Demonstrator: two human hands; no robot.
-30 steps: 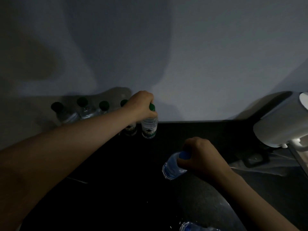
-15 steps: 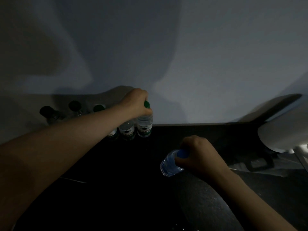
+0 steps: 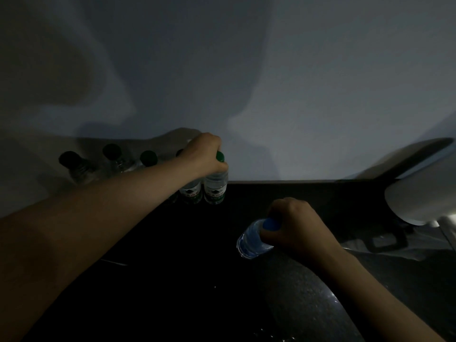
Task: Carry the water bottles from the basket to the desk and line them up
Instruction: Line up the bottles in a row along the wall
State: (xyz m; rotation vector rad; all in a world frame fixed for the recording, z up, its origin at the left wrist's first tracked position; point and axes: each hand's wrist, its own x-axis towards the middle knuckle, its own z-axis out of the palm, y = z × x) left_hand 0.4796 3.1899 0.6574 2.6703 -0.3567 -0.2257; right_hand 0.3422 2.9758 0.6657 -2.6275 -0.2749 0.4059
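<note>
A row of green-capped water bottles (image 3: 112, 160) stands along the wall at the back of the dark desk (image 3: 172, 280). My left hand (image 3: 206, 155) grips the neck of the rightmost green-capped bottle (image 3: 216, 187), which stands upright against its neighbour (image 3: 191, 191). My right hand (image 3: 294, 224) holds a blue-capped bottle (image 3: 253, 239) by its neck, tilted, over the middle of the desk. The basket is out of view.
A white rounded lamp-like object (image 3: 424, 201) stands at the right edge. Below it lie a dark buckle-like item (image 3: 385, 240) and pale fabric. A grey wall (image 3: 271, 82) rises right behind the desk. The scene is dim.
The view has shifted a little. My left hand stays on the rightmost green-capped bottle in the row. My right hand has kept the blue-capped bottle in roughly the same place.
</note>
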